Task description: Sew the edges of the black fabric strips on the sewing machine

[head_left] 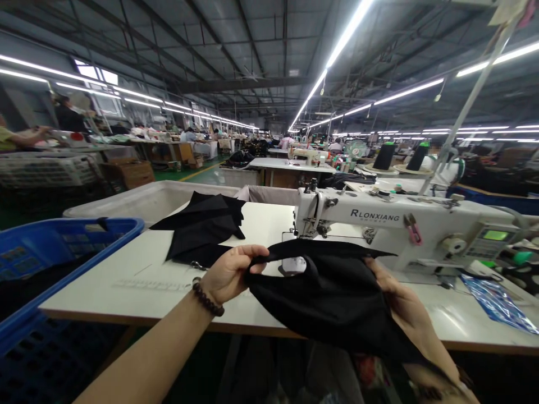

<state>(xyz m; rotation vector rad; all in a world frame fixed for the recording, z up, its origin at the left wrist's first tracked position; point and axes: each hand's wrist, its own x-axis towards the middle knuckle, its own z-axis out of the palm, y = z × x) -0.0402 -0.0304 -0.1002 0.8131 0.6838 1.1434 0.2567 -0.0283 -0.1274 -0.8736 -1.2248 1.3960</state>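
Note:
A piece of black fabric is stretched between my two hands in front of the sewing machine. My left hand pinches its left end, thumb and fingers closed on the edge. At the right end my right hand grips the cloth, with part of the fingers hidden behind it. An opening shows between two layers near the left, and the machine's white bed is visible through it. The cloth covers part of the needle area. Behind my left hand, several black fabric pieces lie stacked on the white sewing table.
A blue plastic basket with dark cloth inside stands at the left. Pink-handled thread snips hang on the machine. A blue shiny packet lies at the right. Beyond the table is a pale bin; black thread cones stand behind the machine.

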